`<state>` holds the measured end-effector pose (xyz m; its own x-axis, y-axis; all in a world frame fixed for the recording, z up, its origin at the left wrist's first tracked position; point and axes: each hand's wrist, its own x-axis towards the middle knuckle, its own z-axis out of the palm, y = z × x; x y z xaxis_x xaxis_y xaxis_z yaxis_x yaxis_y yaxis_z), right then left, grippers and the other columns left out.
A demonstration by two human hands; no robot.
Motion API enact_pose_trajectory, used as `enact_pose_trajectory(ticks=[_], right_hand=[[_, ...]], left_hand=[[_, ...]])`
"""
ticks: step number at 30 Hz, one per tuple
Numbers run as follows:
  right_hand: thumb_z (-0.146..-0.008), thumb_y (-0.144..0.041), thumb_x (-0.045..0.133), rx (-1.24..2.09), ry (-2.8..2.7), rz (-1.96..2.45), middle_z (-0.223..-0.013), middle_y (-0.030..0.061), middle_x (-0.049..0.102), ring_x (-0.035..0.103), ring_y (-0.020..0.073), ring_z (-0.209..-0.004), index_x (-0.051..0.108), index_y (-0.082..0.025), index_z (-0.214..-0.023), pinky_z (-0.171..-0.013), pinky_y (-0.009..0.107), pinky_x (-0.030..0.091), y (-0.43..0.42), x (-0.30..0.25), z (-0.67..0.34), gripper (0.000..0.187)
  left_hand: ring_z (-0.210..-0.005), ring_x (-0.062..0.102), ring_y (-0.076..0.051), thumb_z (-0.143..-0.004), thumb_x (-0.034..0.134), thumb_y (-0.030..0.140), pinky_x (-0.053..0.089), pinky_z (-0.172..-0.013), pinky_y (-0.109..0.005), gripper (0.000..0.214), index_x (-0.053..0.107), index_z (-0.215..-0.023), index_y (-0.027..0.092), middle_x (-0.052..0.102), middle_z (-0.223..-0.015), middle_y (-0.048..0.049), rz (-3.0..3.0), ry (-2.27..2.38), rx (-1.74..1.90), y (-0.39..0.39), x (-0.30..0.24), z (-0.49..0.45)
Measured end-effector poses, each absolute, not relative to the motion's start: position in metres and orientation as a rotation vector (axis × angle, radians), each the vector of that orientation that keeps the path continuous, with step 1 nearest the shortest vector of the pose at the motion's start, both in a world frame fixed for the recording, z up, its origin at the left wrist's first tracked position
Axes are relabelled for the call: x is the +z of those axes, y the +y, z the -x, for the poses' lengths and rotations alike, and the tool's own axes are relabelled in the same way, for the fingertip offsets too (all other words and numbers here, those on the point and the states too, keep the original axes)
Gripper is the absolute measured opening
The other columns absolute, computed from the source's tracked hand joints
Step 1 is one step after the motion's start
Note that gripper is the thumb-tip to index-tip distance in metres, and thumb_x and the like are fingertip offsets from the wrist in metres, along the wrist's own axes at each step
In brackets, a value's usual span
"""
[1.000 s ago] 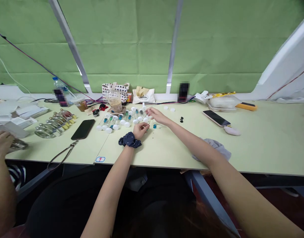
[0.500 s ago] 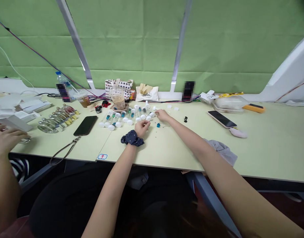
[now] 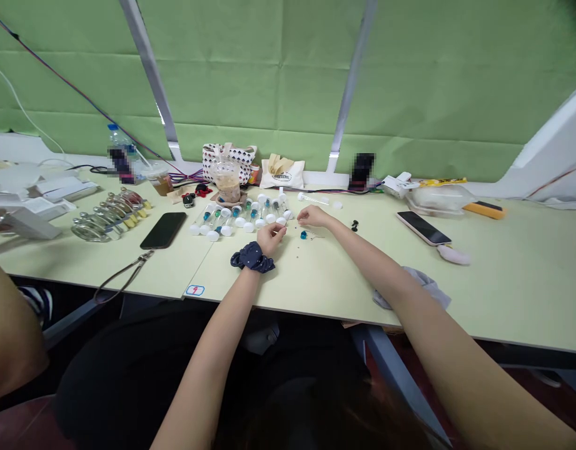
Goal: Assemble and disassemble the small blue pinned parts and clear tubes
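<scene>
My left hand (image 3: 271, 237), a dark dotted scrunchie (image 3: 252, 257) around its wrist, has thumb and fingers pinched together; whatever they hold is too small to make out. Close by on the right, my right hand (image 3: 313, 216) has its fingertips drawn together, their contents also unclear. Just below it on the table lies a small blue piece (image 3: 303, 235) with a thin strand beside it and tiny specks nearby. Behind my left hand lie several clear tubes with white caps (image 3: 214, 235), holding blue or green pieces. Another clear tube (image 3: 314, 199) rests beyond my right hand.
Left of me lie a phone (image 3: 164, 230) with a strap and a row of clear glass-like items (image 3: 112, 217). A drink cup (image 3: 226, 182) stands behind the tubes. To the right are another phone (image 3: 423, 228) and a grey cloth (image 3: 416, 290). A co-worker's arm (image 3: 13, 312) reaches in at far left.
My right hand has shifted slightly right and down, and the tube beyond it shows more plainly. The co-worker's hand has moved left, mostly out of view. My view has tilted slightly.
</scene>
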<state>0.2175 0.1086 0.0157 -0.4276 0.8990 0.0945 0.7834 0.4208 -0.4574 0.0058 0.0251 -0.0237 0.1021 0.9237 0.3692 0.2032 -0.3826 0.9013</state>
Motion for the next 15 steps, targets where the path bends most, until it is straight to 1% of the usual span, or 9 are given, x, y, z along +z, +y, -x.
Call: enact_pose_trajectory(ticks=[2,4,5,7,8,9,12,15], right_hand=[[-0.075,-0.02,0.067,0.498,-2.388,1.467,-0.095,0.0057,0.071,0.064,0.0195,-0.091,0.074,-0.018,-0.089,-0.08,0.026,0.047,0.099,0.018,-0.225,0.016],[-0.076,-0.021,0.066,0.477,-2.372,1.499,-0.101,0.0075,0.069,0.063,0.0195,-0.092,0.071,-0.017,-0.099,-0.081,0.026,0.046,0.092,0.018,-0.226,0.024],[-0.076,-0.024,0.068,0.454,-2.342,1.516,-0.104,0.0091,0.068,0.062,0.0198,-0.091,0.067,-0.016,-0.109,-0.081,0.028,0.046,0.089,0.018,-0.223,0.034],[-0.074,-0.033,0.071,0.398,-2.257,1.532,-0.11,0.0119,0.064,0.061,0.0213,-0.092,0.053,-0.016,-0.129,-0.081,0.031,0.046,0.087,0.017,-0.213,0.06],[-0.074,-0.037,0.071,0.373,-2.226,1.524,-0.112,0.0124,0.061,0.06,0.0222,-0.093,0.046,-0.018,-0.134,-0.082,0.032,0.046,0.087,0.017,-0.206,0.068],[-0.074,-0.039,0.07,0.351,-2.213,1.508,-0.115,0.0122,0.059,0.059,0.0231,-0.096,0.043,-0.02,-0.136,-0.083,0.033,0.046,0.088,0.017,-0.198,0.07],[-0.076,-0.035,0.067,0.29,-2.252,1.464,-0.123,0.0101,0.049,0.056,0.0249,-0.104,0.052,-0.027,-0.128,-0.089,0.035,0.043,0.095,0.016,-0.177,0.055],[-0.075,-0.027,0.065,0.259,-2.244,1.503,-0.122,0.0096,0.045,0.055,0.0232,-0.102,0.059,-0.023,-0.116,-0.091,0.033,0.043,0.106,0.015,-0.169,0.042]], left_hand=[[-0.056,0.058,-0.013,-0.074,0.063,0.048,0.05,-0.053,-0.026,0.033,0.066,-0.081,0.015,0.066,-0.073,-0.0049,-1.673,1.119,1.331,0.025,-0.023,-0.006],[-0.057,0.058,-0.013,-0.074,0.063,0.048,0.05,-0.053,-0.026,0.033,0.066,-0.081,0.015,0.066,-0.073,-0.0049,-1.66,1.128,1.334,0.025,-0.022,-0.005],[-0.057,0.058,-0.013,-0.074,0.062,0.048,0.05,-0.053,-0.026,0.033,0.065,-0.081,0.015,0.065,-0.073,-0.0049,-1.655,1.136,1.342,0.025,-0.022,-0.004],[-0.058,0.059,-0.013,-0.075,0.062,0.047,0.05,-0.054,-0.026,0.032,0.065,-0.08,0.016,0.065,-0.073,-0.0048,-1.636,1.159,1.375,0.027,-0.022,-0.003],[-0.059,0.059,-0.013,-0.075,0.062,0.047,0.051,-0.054,-0.026,0.032,0.064,-0.08,0.016,0.065,-0.073,-0.0047,-1.618,1.17,1.4,0.028,-0.023,-0.002],[-0.061,0.06,-0.014,-0.075,0.062,0.047,0.051,-0.055,-0.026,0.032,0.064,-0.08,0.016,0.065,-0.073,-0.0047,-1.598,1.179,1.426,0.029,-0.023,-0.001],[-0.066,0.061,-0.014,-0.076,0.06,0.046,0.053,-0.059,-0.027,0.031,0.062,-0.08,0.016,0.066,-0.075,-0.0052,-1.559,1.178,1.468,0.031,-0.025,0.001],[-0.068,0.062,-0.014,-0.078,0.059,0.046,0.054,-0.061,-0.027,0.029,0.06,-0.08,0.016,0.067,-0.078,-0.006,-1.556,1.158,1.466,0.032,-0.025,0.002]])
